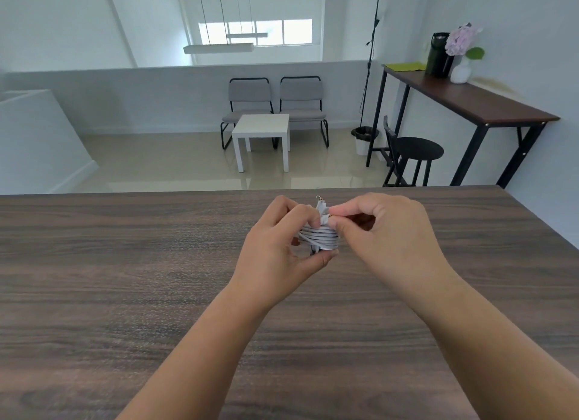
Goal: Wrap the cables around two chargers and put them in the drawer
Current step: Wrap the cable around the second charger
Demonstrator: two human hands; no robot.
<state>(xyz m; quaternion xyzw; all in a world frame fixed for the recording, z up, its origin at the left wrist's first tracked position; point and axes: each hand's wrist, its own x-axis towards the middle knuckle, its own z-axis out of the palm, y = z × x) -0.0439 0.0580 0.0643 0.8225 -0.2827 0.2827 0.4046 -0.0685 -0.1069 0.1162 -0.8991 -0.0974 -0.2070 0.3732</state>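
A white charger with its white cable wound round it in several turns is held above the dark wooden table, near the far edge. My left hand grips the wrapped charger from the left, thumb under it and fingers over the top. My right hand pinches the cable end at the upper right of the bundle, between thumb and forefinger. The charger's metal prongs stick up between my two hands. No second charger and no drawer are in view.
Beyond the table's far edge lies a tiled floor with two grey chairs and a small white side table. At the right stand a black stool and a high brown table by the wall.
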